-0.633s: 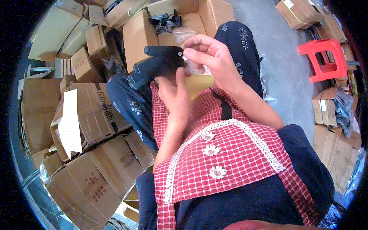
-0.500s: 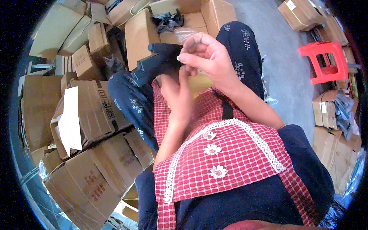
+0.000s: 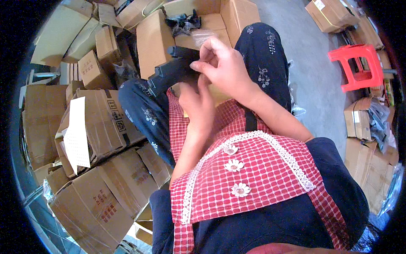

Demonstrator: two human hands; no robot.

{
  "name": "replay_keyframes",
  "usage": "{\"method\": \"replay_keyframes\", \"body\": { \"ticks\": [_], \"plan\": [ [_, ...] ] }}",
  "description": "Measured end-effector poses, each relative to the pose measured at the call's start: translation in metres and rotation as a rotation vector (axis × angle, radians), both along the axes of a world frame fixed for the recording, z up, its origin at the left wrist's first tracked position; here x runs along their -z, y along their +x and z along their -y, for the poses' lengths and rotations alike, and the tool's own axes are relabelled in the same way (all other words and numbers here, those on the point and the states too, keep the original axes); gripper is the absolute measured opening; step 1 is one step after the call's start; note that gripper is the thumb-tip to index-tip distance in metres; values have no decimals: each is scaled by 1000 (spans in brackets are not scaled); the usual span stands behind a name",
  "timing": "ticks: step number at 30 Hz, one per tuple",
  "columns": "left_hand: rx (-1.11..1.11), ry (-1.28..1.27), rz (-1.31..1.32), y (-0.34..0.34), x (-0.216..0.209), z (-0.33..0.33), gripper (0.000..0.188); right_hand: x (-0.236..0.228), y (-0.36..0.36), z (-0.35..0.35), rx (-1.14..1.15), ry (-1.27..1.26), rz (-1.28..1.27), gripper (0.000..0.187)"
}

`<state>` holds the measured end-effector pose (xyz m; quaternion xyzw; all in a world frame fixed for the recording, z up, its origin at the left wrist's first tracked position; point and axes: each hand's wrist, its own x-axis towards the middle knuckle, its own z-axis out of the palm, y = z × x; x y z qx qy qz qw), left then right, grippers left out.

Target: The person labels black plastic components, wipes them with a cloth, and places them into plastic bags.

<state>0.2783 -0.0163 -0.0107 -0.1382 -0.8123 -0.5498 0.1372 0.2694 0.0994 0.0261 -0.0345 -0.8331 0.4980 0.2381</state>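
A seated person in a red checked apron (image 3: 258,178) looks down at both hands raised over their lap. The left hand (image 3: 198,106) comes up from below and its grip is closed around the near end of a long black plastic part (image 3: 173,72), which lies with its long axis running from lower left to upper right, tilted slightly upward. The right hand (image 3: 224,65) sits just to the right of and above that part, its fingertips (image 3: 198,65) pinched narrow against the part's upper right end; whether they hold some small piece there is too small to tell. The right hand is the nearer one to that end. Beyond the knees an open cardboard box (image 3: 220,21) holds more black parts, and stacked boxes (image 3: 93,127) crowd the left. A red stool (image 3: 357,63) stands well apart on the floor to the right.
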Motion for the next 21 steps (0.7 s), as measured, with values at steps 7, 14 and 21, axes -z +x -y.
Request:
{"method": "replay_keyframes", "body": {
  "ticks": [7, 14, 21],
  "plan": [
    [16, 268, 172, -13, 6, 17, 18, 19, -3, -46, -5, -187, 165, 20],
    [100, 376, 214, -7, -3, 13, 19, 21, 2, -65, -338, 276, 218, 23],
    [152, 242, 75, -10, 16, 20, 19, 9, -2, -78, -481, 178, 413, 25]
  ]
}}
